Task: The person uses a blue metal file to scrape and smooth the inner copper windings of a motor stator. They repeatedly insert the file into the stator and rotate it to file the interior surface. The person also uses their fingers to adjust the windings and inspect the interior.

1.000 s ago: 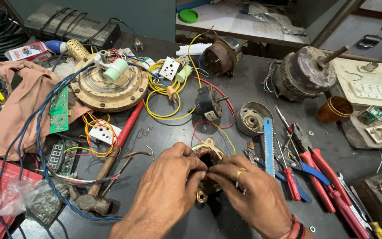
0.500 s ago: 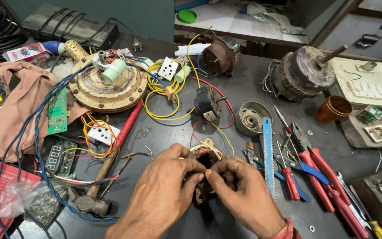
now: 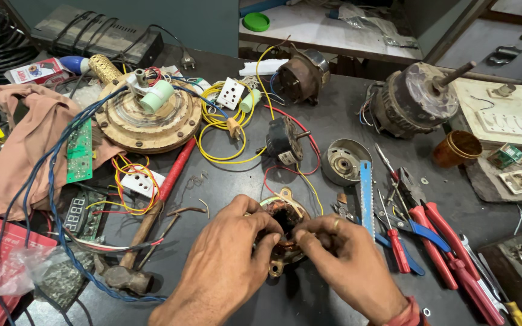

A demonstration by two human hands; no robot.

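Both hands meet low on the dark bench (image 3: pixel 237 181), close to the person. Between them sits a small round motor part (image 3: pixel 282 226) with copper wire inside. The left hand (image 3: pixel 228 265) has a tight grip on its left side. The right hand (image 3: pixel 351 265) pinches the wire in the middle with its fingertips (image 3: pixel 302 236). A hammer (image 3: pixel 146 223) lies off to the left. Red pliers (image 3: pixel 448 253) and a blue file (image 3: pixel 367 196) lie just to the right.

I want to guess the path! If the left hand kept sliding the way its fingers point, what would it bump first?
The left hand points rightward, fingertips already on the small motor. Past that, it would probably meet the right hand, though depth is hard to judge.
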